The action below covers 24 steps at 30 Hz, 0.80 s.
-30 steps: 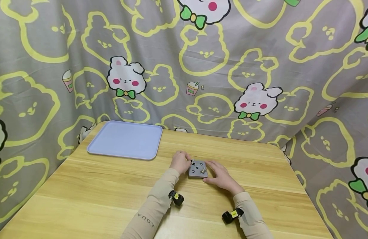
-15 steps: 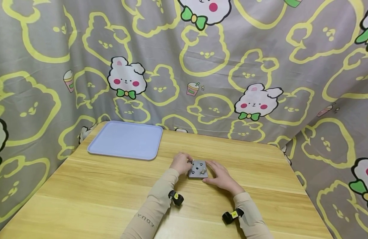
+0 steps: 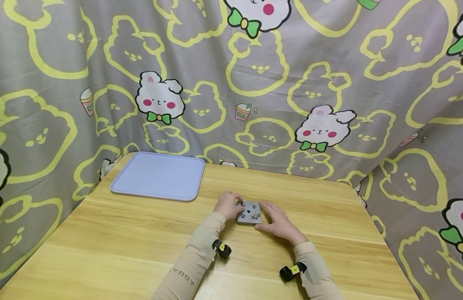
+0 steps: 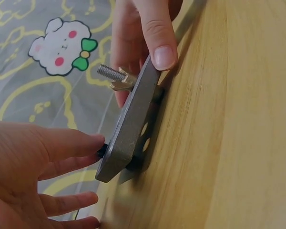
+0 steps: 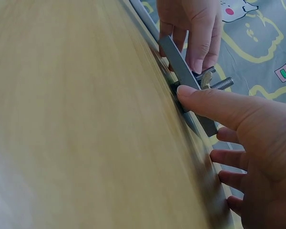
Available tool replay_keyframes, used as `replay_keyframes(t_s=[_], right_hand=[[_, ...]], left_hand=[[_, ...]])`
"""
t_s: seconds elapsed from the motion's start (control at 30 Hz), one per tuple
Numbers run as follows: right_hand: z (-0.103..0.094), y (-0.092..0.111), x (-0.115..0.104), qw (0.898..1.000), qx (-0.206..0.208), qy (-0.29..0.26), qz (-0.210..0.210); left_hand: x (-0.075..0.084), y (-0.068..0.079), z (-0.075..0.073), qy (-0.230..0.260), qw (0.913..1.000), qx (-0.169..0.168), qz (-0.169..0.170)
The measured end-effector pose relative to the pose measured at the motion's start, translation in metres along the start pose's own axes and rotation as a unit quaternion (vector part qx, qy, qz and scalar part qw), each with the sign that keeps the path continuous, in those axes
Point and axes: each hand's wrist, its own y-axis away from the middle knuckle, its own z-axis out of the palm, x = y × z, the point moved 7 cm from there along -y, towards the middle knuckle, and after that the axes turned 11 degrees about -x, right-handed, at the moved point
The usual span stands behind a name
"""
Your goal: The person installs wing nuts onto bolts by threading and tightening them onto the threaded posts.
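A square grey metal plate [image 3: 249,218] with several holes lies between my hands on the table. In the left wrist view, a threaded bolt [image 4: 109,72] rises from it, with a brass-coloured wing nut [image 4: 125,84] around its shaft. My left hand [image 3: 227,205] is at the plate's far left corner, where thumb and finger pinch a small black fastener [image 4: 102,151]. Most of that fastener is hidden by the fingers. With its thumb at the near right edge and fingers at the far side, my right hand [image 3: 278,221] holds the plate. Dark bolt heads [image 4: 135,163] show under it.
A pale blue tray [image 3: 158,175] stands at the back left of the wooden table [image 3: 141,246]. Behind the table hangs a grey patterned curtain [image 3: 205,137]. Each forearm wears a black wrist camera, on the left [image 3: 222,249] and on the right [image 3: 291,271].
My left fingers have shifted slightly to the right over the plate's corner and now cover the fastener that showed there earlier. My right hand and the plate stay almost where they were.
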Motion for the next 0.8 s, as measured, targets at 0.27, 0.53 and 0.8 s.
replay_keyframes(t_s=[0.27,0.53,0.8], right_hand=[[-0.0008,0.0009,-0.0018,1.0,0.002,-0.003,-0.004],[-0.0005,0.0008,-0.0012,1.0,0.005,0.001,-0.003],[-0.0011,0.0014,-0.0027,1.0,0.006,-0.004,-0.003]], left_hand=[[0.0005,-0.0004,0.0009,-0.008,1.0,0.0,-0.001],[0.0014,-0.0024,0.0018,-0.028,0.9996,-0.003,0.008],[-0.0003,-0.0025,0.0025,-0.01,0.9999,-0.009,-0.002]])
